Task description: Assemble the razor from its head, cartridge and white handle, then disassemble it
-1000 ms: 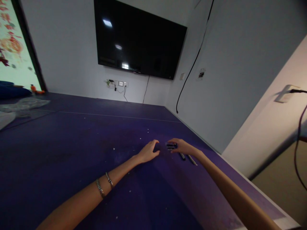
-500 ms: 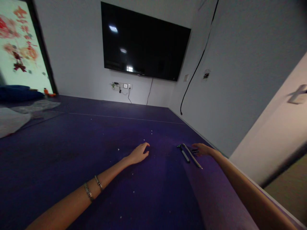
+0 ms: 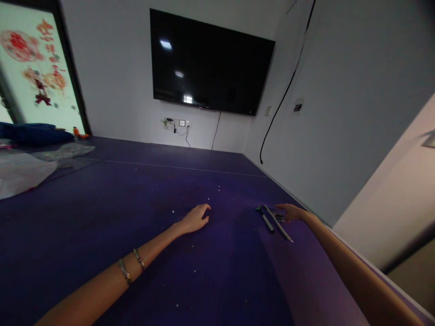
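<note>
On the table (image 3: 102, 217), right side: a razor (image 3: 268, 222) and a stick (image 3: 279, 226) lay side by side, at much the same slant.
Right hand (image 3: 292, 212): bent over some dark pieces (image 3: 279, 218); whether the fingers pinched any of them could not be told.
Dark pieces: just right of the stick, at the fingertips, too small to name.
Left hand (image 3: 195, 219): open and empty, fingers curved, thumb apart, well clear of the razor.
White specks (image 3: 173, 211): scattered over the table, some near the left hand.
Step in hand: apparently handling the pieces beside the stick, picking up or setting down unclear.
Next move: seemed to call for careful fingers there, leaving the stick unnudged.
</note>
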Tool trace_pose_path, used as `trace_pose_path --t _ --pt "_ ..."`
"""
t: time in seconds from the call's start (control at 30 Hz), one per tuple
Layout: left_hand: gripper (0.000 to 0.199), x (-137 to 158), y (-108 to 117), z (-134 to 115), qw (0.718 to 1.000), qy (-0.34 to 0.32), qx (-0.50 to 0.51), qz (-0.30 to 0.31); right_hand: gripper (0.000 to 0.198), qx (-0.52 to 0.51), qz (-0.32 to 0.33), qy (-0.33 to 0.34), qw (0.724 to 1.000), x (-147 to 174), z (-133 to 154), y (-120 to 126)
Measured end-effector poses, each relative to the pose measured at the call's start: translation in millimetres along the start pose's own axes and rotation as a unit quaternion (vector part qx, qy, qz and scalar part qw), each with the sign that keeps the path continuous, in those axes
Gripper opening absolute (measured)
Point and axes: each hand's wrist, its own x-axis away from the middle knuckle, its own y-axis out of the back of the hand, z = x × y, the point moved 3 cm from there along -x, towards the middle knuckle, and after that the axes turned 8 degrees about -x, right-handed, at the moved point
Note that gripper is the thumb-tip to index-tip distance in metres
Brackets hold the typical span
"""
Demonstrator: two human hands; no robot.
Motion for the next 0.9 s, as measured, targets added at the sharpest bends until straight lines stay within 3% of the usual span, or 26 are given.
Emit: trace_pose_path --t 0.1,0.23,0.5,0.6,0.73,0.9 --pt "0.031 5.0 5.1 15.1 1.000 0.018 -0.025 0.002 0.067 0.001 0.030 0.031 0.999 -1.8 18.6 4.5" --pt "0.029 15.1 17.0 44.2 0.996 0.072 -0.054 -0.011 0.058 -0.045 -0.010 0.098 0.994 2.0 66.0 0.5" --pt "0.029 53.4 45.5 109.3 0.977 0.170 -0.123 -0.047 0.047 -0.094 -0.012 0.225 0.970 30.8 160.7 -55.1" --pt "0.028 68.7 53.9 124.3 0.970 0.197 -0.134 -0.049 0.047 -0.108 -0.017 0.227 0.968 35.6 171.9 -77.4" --pt "0.029 81.3 57.2 131.8 0.965 0.209 -0.152 -0.045 0.048 -0.099 -0.032 0.180 0.978 38.4 170.9 -101.2" --pt "0.034 84.6 52.9 129.6 0.965 0.194 -0.172 -0.034 0.045 -0.076 -0.062 0.161 0.982 44.0 168.4 -111.9"
